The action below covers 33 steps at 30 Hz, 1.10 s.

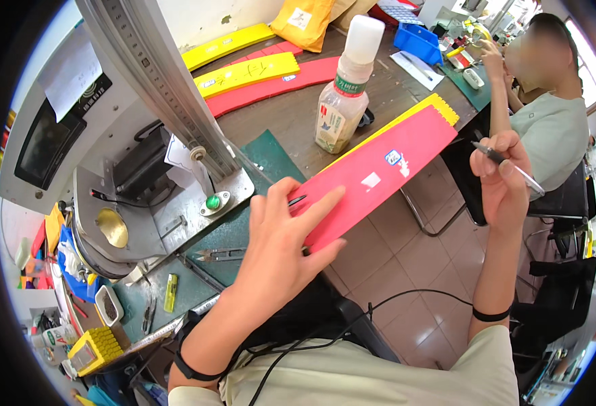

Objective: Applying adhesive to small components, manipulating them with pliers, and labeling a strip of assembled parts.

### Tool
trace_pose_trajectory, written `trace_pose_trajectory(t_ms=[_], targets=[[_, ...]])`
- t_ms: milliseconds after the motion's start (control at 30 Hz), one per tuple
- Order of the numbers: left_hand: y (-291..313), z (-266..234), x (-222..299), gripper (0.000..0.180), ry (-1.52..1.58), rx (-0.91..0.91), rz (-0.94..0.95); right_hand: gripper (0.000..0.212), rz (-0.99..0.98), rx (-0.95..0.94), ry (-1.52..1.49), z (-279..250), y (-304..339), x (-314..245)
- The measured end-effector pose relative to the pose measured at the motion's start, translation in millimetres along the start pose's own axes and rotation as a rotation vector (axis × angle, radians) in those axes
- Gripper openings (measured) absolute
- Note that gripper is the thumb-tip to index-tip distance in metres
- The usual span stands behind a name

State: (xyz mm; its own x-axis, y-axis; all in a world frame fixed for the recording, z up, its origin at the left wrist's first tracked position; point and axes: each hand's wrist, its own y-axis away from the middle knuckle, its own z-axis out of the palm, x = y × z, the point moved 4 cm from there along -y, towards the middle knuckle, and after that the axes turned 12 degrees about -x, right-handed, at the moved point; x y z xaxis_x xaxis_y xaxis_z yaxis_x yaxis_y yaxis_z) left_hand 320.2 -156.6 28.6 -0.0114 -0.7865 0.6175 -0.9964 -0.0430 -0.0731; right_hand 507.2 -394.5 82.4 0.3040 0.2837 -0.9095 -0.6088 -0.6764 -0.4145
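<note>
My left hand is spread over the near end of a long red foam-like strip, index finger and thumb stretched out on it. Dark tips of something poke out beside the fingers; most of it is hidden under the hand. The strip carries a small label and white patches, and a yellow strip with a toothed edge shows beneath it. Raised to the right, my right hand pinches a slim pen-like tool with a dark front part and silver shaft.
A capped bottle stands upright behind the strip. More yellow strips lie at the back. A machine with a ruled metal column rises on the left, near pliers and a yellow-green lighter. Another person sits at the far right.
</note>
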Motion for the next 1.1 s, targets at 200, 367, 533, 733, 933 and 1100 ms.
trace_pose_trajectory(t_ms=[200, 367, 533, 733, 933, 1100], targets=[[23.6, -6.1, -16.7, 0.060, 0.019, -0.045, -0.067, 0.026, 0.037, -0.236, 0.003, 11.7, -22.9, 30.8], [22.4, -6.4, -20.1, 0.060, 0.018, -0.031, -0.094, 0.028, 0.331, -0.371, -0.007, 32.9, -36.5, 57.4], [16.6, -9.5, -21.5, 0.055, -0.009, -0.053, -0.085, 0.027, 0.423, -0.495, 0.023, 42.0, -49.0, 78.0], [10.8, -9.6, -23.3, 0.058, -0.012, -0.065, -0.149, 0.027, 0.415, -0.605, 0.032, 51.2, -60.5, 101.1], [6.6, -7.2, -20.5, 0.062, -0.069, -0.089, -0.151, 0.029, 0.343, -0.641, -0.003, 43.9, -60.8, 107.5], [8.9, -4.0, -20.5, 0.062, -0.065, -0.043, -0.168, 0.031, 0.250, -0.637, 0.111, 48.1, -54.0, 107.3]])
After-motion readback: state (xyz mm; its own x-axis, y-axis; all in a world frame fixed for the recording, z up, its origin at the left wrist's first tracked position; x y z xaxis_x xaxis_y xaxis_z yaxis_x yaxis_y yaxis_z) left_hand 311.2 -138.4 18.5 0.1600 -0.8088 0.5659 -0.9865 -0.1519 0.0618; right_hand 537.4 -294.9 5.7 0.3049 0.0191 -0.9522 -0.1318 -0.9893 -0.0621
